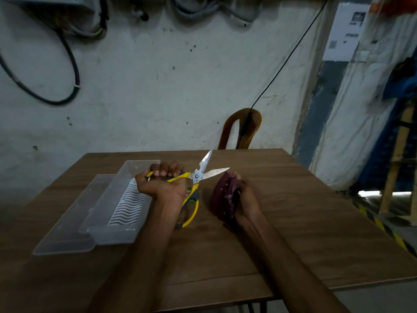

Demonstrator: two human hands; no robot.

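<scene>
At the left of the frame the clear lid (65, 224) lies flat on the table (293, 213). The clear plastic tray (106, 233) with its white ribbed insert (127, 204) sits just beside it, half over its edge. Leave both where they are, so whatever you cut has a landing place within reach.

Your left hand (162, 182) is curled tight round the upper yellow handle of the scissors (196, 176). The lower handle swings free below your wrist, and the blades gape wide, pointing toward the upper right. That is a one-handle grip, and I judge it too loose for a clean cut. Get your thumb into one loop and your fingers into the other before you close the blades.

Right of the blade tips is the dark maroon folded bundle (222, 196). It stands on edge on the table at centre frame, and I cannot tell what it is made of. Your right hand (247, 199) clasps it from behind, fingers wrapped over the top. Draw those fingers back from the edge facing the blades, present one fold at a time, and feed it deep into the scissors' throat.
</scene>
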